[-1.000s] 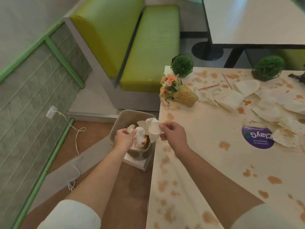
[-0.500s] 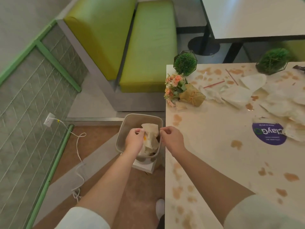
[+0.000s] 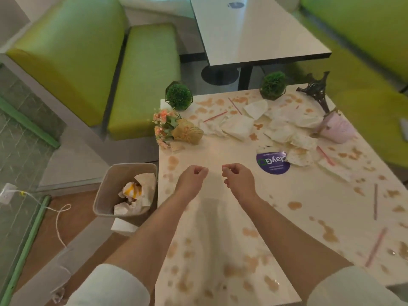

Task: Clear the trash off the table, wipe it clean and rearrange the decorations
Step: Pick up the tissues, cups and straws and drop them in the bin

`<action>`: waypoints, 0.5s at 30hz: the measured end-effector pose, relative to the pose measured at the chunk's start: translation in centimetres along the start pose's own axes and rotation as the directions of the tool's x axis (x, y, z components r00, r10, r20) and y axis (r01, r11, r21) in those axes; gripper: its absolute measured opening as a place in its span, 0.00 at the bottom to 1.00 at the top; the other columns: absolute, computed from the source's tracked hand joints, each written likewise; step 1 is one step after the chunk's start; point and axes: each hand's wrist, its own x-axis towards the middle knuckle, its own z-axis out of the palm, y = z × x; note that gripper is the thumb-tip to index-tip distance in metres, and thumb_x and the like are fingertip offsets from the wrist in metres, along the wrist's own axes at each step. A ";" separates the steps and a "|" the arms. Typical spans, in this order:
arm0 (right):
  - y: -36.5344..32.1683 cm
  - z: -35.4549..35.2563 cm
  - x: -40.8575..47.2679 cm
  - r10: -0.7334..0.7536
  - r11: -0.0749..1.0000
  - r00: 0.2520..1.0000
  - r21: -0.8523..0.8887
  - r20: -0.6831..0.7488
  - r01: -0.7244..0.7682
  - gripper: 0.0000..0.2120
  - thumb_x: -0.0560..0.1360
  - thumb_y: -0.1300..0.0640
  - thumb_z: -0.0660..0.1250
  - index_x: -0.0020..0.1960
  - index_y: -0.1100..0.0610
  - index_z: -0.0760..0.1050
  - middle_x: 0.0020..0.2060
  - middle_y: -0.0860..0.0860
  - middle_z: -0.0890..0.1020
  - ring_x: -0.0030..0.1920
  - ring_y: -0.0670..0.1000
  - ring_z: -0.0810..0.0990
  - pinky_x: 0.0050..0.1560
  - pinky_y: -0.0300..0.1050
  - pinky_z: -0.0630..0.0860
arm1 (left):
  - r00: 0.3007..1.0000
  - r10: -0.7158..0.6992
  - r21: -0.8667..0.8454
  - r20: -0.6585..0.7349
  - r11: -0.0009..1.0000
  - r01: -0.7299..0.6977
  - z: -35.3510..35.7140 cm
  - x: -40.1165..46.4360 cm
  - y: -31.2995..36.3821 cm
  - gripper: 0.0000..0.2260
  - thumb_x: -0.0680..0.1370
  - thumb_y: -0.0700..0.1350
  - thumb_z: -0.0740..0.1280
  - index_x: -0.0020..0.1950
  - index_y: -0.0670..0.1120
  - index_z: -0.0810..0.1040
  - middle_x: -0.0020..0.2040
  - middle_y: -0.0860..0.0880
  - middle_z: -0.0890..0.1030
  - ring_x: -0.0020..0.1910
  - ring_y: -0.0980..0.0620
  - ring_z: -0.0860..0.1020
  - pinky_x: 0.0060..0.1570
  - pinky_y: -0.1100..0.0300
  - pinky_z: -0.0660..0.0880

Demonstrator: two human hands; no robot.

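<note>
Bin (image 3: 103,191) on the floor, left of the counter (image 3: 220,239), holds crumpled wrappers (image 3: 134,195); its bottom is hidden. Left hand (image 3: 191,176) and right hand (image 3: 237,176) hover over the stained counter, fingers curled, holding nothing. Flower bunch (image 3: 174,129) lies tipped at the left edge. Napkins (image 3: 238,127) and straws (image 3: 215,116) litter the far side beside a toppled pink cup (image 3: 337,130). The far right is blurred.

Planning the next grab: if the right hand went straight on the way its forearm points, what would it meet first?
Probably bare, stained table, then the crumpled napkins near the red straw. The right hand is curled and holds nothing. Its height above the table is unclear.
</note>
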 end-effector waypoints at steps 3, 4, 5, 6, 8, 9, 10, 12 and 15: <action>1.2 -6.0 0.0 0.008 1.000 0.999 -0.012 -0.041 -0.009 0.05 0.78 0.56 0.66 0.49 0.54 0.80 0.43 0.50 0.83 0.39 0.50 0.79 0.46 0.47 0.77 | 0.999 0.033 0.008 0.044 0.999 -0.033 5.4 -1.5 2.6 0.08 0.80 0.53 0.64 0.53 0.50 0.76 0.51 0.52 0.81 0.51 0.51 0.79 0.50 0.57 0.73; 1.5 -7.1 -0.1 0.014 1.000 0.999 -0.011 -0.049 -0.015 0.05 0.78 0.55 0.66 0.48 0.54 0.80 0.42 0.50 0.83 0.39 0.50 0.79 0.46 0.47 0.77 | 0.998 0.036 0.010 0.055 0.999 -0.037 6.5 -1.7 2.9 0.09 0.80 0.53 0.64 0.53 0.49 0.76 0.52 0.52 0.81 0.51 0.50 0.79 0.52 0.56 0.73; 2.1 -9.3 -0.1 0.024 1.000 0.997 -0.012 -0.067 -0.025 0.06 0.78 0.54 0.66 0.46 0.54 0.80 0.41 0.50 0.84 0.38 0.50 0.79 0.45 0.47 0.77 | 0.997 0.043 0.012 0.071 0.999 -0.044 8.6 -2.2 3.7 0.09 0.80 0.52 0.64 0.53 0.49 0.77 0.52 0.51 0.81 0.51 0.50 0.79 0.53 0.56 0.73; 2.6 -11.3 -0.2 0.034 0.999 0.996 -0.013 -0.085 -0.035 0.07 0.78 0.53 0.66 0.45 0.54 0.79 0.41 0.50 0.84 0.38 0.50 0.79 0.44 0.48 0.77 | 0.996 0.047 0.010 0.082 0.999 -0.048 10.4 -2.7 4.3 0.08 0.80 0.52 0.64 0.53 0.49 0.77 0.52 0.51 0.81 0.50 0.50 0.79 0.53 0.55 0.73; 3.7 -15.1 -0.2 0.057 0.998 0.991 -0.026 -0.121 -0.061 0.09 0.78 0.52 0.66 0.44 0.55 0.80 0.40 0.50 0.84 0.38 0.51 0.80 0.43 0.48 0.77 | 0.992 0.062 0.002 0.106 0.998 -0.063 14.0 -3.4 5.3 0.08 0.80 0.51 0.64 0.52 0.48 0.77 0.51 0.49 0.82 0.48 0.50 0.78 0.52 0.55 0.73; 4.4 -17.5 -0.2 0.068 0.997 0.988 -0.024 -0.141 -0.072 0.09 0.78 0.51 0.66 0.45 0.56 0.80 0.40 0.49 0.84 0.39 0.51 0.80 0.41 0.47 0.76 | 0.990 0.066 0.004 0.123 0.998 -0.067 16.2 -3.9 6.0 0.08 0.80 0.51 0.64 0.52 0.48 0.77 0.51 0.49 0.82 0.47 0.50 0.78 0.50 0.55 0.74; 5.1 -19.0 -0.1 0.072 0.996 0.985 -0.032 -0.158 -0.078 0.10 0.78 0.51 0.66 0.45 0.56 0.80 0.40 0.49 0.84 0.39 0.51 0.80 0.39 0.44 0.76 | 0.989 0.063 0.011 0.137 0.998 -0.066 17.6 -4.3 6.5 0.08 0.80 0.52 0.64 0.52 0.48 0.77 0.51 0.49 0.82 0.46 0.50 0.78 0.47 0.56 0.75; 6.7 -23.0 -0.2 0.076 0.994 0.979 -0.059 -0.190 -0.089 0.09 0.78 0.50 0.66 0.47 0.56 0.80 0.42 0.48 0.83 0.41 0.50 0.81 0.37 0.40 0.72 | 0.982 0.068 0.054 0.175 0.995 -0.079 21.3 -5.1 7.6 0.09 0.80 0.52 0.63 0.52 0.49 0.77 0.50 0.50 0.81 0.45 0.51 0.78 0.41 0.58 0.73; 8.9 -27.3 -0.4 0.085 0.990 0.975 -0.090 -0.205 -0.105 0.06 0.77 0.53 0.66 0.49 0.54 0.80 0.44 0.46 0.83 0.43 0.48 0.80 0.36 0.37 0.70 | 0.971 0.080 0.081 0.224 0.992 -0.100 25.4 -6.2 8.3 0.09 0.80 0.52 0.63 0.52 0.48 0.77 0.50 0.51 0.81 0.45 0.51 0.79 0.43 0.58 0.74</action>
